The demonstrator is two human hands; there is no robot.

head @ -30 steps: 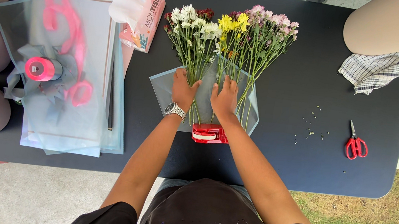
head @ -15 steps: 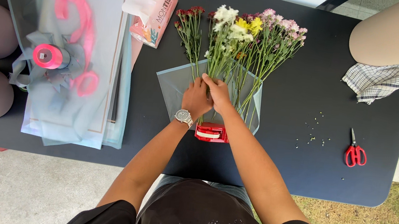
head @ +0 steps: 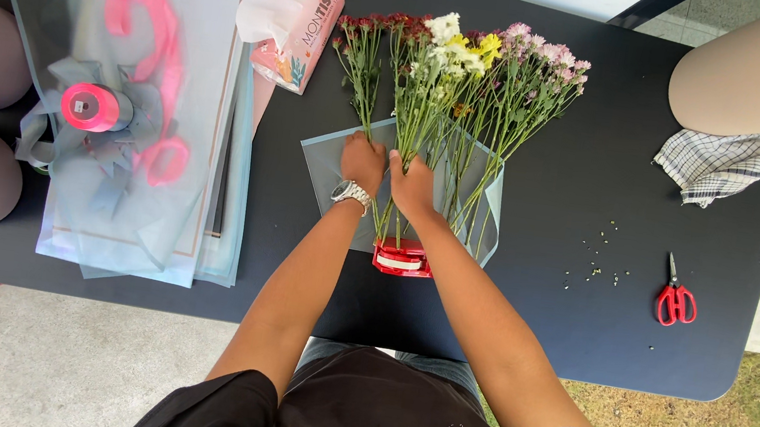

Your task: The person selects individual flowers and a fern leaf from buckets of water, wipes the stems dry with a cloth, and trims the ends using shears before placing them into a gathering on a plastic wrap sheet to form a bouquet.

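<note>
A bunch of flowers (head: pixel 451 86) lies on a black table (head: pixel 581 172), its stems running from the blooms at 12 o'clock down toward the person at 6 o'clock. The stems rest on a pale blue wrapping sheet (head: pixel 333 163) spread flat beneath them. The left hand (head: pixel 363 162), with a watch (head: pixel 350 193) on its wrist, rests on the stems at the left part of the bunch; its fingers are curled narrow over the stems, though whether they fully grip them I cannot tell. The right hand (head: pixel 413 187) sits just beside it, at its 3 o'clock, touching it, fingers also bent close around the stems in the middle of the bunch. The blooms lie at 12 o'clock from both sets of fingers, and more stems fan out at 2 o'clock from the right hand, uncovered by either hand. A red tape dispenser (head: pixel 401 258) sits at 6 o'clock from the right hand, at the stem ends.

Well apart at 9 o'clock lies a stack of wrapping sheets (head: pixel 193 218) with a spool of pink ribbon (head: pixel 93 106) on top. A pack of tissues (head: pixel 298 31) lies at 11 o'clock from the hands. At 3 o'clock, well apart, red scissors (head: pixel 676 300) lie on the table, with a checked cloth (head: pixel 719 165) beyond them at 2 o'clock.
</note>
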